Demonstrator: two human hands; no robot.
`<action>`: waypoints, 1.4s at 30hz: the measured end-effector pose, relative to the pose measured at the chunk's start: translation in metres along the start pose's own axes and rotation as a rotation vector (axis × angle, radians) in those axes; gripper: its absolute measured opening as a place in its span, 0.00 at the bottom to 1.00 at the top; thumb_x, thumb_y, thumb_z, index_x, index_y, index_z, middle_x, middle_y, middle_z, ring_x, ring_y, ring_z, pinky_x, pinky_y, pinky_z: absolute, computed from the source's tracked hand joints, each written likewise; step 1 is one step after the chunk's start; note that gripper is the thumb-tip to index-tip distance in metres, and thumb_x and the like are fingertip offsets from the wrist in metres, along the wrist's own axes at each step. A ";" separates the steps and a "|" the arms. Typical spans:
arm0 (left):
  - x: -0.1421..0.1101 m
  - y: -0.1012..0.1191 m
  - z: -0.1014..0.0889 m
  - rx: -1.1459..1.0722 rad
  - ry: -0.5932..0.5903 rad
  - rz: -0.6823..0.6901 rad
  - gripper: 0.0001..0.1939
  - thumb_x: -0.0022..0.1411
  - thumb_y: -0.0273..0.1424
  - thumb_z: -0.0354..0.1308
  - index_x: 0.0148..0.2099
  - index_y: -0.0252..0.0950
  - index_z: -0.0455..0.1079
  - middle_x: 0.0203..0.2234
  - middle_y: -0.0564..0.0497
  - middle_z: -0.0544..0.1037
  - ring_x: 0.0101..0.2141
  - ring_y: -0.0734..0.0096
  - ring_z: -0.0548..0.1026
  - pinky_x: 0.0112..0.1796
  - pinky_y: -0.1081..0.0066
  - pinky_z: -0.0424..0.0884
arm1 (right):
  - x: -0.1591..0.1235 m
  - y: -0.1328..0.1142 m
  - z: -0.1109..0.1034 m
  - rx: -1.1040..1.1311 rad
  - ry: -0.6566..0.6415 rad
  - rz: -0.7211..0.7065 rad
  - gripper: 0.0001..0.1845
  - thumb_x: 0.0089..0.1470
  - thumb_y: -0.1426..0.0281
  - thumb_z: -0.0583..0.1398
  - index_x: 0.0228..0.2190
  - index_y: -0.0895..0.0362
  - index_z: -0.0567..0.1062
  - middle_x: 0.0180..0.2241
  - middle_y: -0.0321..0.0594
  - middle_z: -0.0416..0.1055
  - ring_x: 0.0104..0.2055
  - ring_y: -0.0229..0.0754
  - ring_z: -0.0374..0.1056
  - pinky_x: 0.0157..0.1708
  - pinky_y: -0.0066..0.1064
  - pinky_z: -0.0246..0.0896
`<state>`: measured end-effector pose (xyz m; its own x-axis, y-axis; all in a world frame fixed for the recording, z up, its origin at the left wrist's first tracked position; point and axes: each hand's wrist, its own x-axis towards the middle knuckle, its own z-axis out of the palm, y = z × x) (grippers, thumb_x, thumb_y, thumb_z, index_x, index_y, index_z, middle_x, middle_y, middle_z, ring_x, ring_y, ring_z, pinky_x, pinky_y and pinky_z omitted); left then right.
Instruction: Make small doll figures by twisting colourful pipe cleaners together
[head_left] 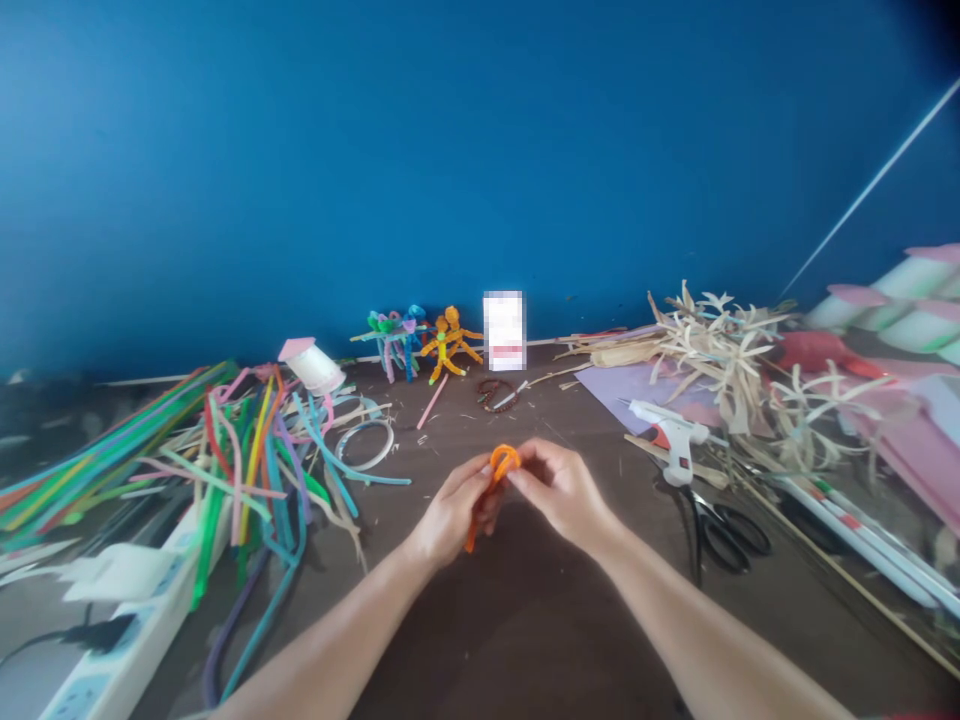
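An orange pipe cleaner (504, 459), bent into a loop at its top, is held between both hands near the middle of the table. My left hand (459, 505) is closed round its lower part, and a tail of it sticks out below the fingers. My right hand (559, 490) pinches the loop from the right side with thumb and forefinger. The fingertips partly hide the pipe cleaner. Beyond the hands, small figures of twisted pipe cleaner stand by the wall: orange-yellow ones (446, 345) and blue, green and purple ones (401, 340).
Many coloured pipe cleaners (255, 450) lie at left beside a white power strip (161, 610) and a ring of tape (365, 445). At right are a white glue gun (679, 445), black-handled scissors (727, 535) and dried husk flowers (720, 340). A beaded bracelet (499, 395) lies at the back.
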<state>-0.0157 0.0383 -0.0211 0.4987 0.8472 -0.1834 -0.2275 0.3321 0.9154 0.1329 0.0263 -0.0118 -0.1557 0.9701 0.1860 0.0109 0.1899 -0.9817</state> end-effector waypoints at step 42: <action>-0.016 0.009 0.003 0.516 0.060 0.232 0.14 0.60 0.38 0.48 0.31 0.33 0.67 0.19 0.54 0.65 0.22 0.75 0.63 0.27 0.74 0.60 | -0.007 -0.011 0.003 -0.176 0.041 -0.137 0.05 0.49 0.69 0.58 0.25 0.57 0.68 0.23 0.35 0.66 0.24 0.35 0.63 0.24 0.24 0.60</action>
<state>-0.0228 0.0263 -0.0088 0.4330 0.9006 0.0373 0.1200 -0.0985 0.9879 0.1311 0.0166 -0.0029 -0.1273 0.9380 0.3225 0.1646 0.3406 -0.9257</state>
